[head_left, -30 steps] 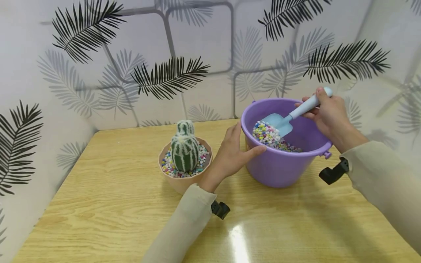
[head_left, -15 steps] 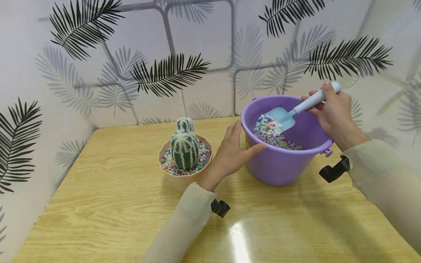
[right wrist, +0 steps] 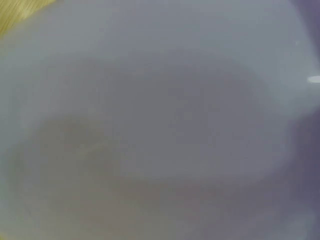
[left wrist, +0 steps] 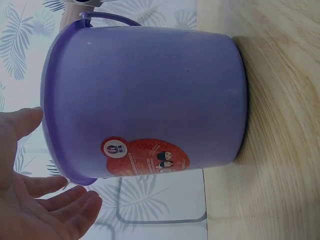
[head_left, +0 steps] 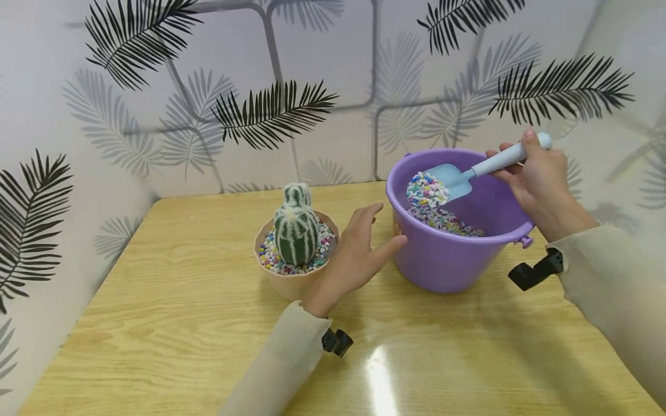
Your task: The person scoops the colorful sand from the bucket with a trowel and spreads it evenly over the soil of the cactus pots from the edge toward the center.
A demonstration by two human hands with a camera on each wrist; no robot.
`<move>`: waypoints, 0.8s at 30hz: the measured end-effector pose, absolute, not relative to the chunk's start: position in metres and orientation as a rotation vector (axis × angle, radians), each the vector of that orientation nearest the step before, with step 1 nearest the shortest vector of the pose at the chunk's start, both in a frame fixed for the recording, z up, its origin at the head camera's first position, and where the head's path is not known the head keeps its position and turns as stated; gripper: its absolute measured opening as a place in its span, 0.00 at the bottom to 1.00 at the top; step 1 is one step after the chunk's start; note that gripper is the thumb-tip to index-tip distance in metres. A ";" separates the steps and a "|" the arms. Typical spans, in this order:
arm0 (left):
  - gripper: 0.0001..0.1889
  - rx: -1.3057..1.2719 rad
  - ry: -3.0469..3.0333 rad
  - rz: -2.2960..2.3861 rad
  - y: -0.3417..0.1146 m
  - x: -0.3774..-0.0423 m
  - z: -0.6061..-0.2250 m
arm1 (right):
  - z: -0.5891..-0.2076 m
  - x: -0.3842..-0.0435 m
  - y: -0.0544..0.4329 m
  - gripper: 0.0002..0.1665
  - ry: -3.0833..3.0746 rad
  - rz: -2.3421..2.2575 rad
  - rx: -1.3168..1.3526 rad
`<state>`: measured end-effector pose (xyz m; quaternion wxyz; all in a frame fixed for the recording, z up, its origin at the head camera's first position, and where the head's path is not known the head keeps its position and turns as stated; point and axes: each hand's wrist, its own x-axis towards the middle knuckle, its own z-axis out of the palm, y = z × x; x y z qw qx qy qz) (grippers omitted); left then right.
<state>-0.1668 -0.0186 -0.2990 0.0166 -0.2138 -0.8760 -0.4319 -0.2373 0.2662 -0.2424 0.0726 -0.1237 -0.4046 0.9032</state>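
Observation:
In the head view my right hand grips the pale handle of a light blue toy shovel. A heap of multicoloured pebbles lies on its blade, inside the mouth of a purple bucket. More pebbles cover the bucket's bottom. My left hand is spread between the bucket and a potted cactus, its fingers apart from the bucket's rim. In the left wrist view its fingers are loosely extended by the bucket. Only a blurred pale purple surface fills the right wrist view.
The cactus stands in a peach pot with coloured pebbles round it, left of the bucket. Both stand on a wooden table. A wall with leaf-patterned covering rises behind. The bucket carries a red label.
My right hand has raised the loaded shovel slightly and moved it right. My left hand has let go of the bucket's rim and drawn back a little toward me.

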 end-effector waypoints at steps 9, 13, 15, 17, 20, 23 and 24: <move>0.34 -0.704 -2.654 -1.338 -0.031 -0.156 -0.298 | -0.241 -0.235 0.261 0.22 -1.094 2.786 -0.447; 0.33 -0.715 -2.656 -1.309 -0.034 -0.152 -0.295 | -0.239 -0.234 0.257 0.23 -1.055 2.808 -0.439; 0.33 -0.725 -2.649 -1.292 -0.036 -0.150 -0.294 | -0.238 -0.234 0.255 0.23 -1.039 2.817 -0.430; 0.33 -0.728 -2.651 -1.277 -0.038 -0.147 -0.294 | -0.238 -0.233 0.253 0.23 -1.015 2.828 -0.426; 0.32 -0.731 -2.652 -1.254 -0.042 -0.144 -0.296 | -0.239 -0.231 0.249 0.24 -0.984 2.845 -0.420; 0.32 -0.723 -2.659 -1.227 -0.045 -0.141 -0.297 | -0.238 -0.230 0.246 0.25 -0.959 2.861 -0.406; 0.32 -0.722 -2.659 -1.219 -0.046 -0.140 -0.297 | -0.238 -0.229 0.246 0.25 -0.949 2.866 -0.400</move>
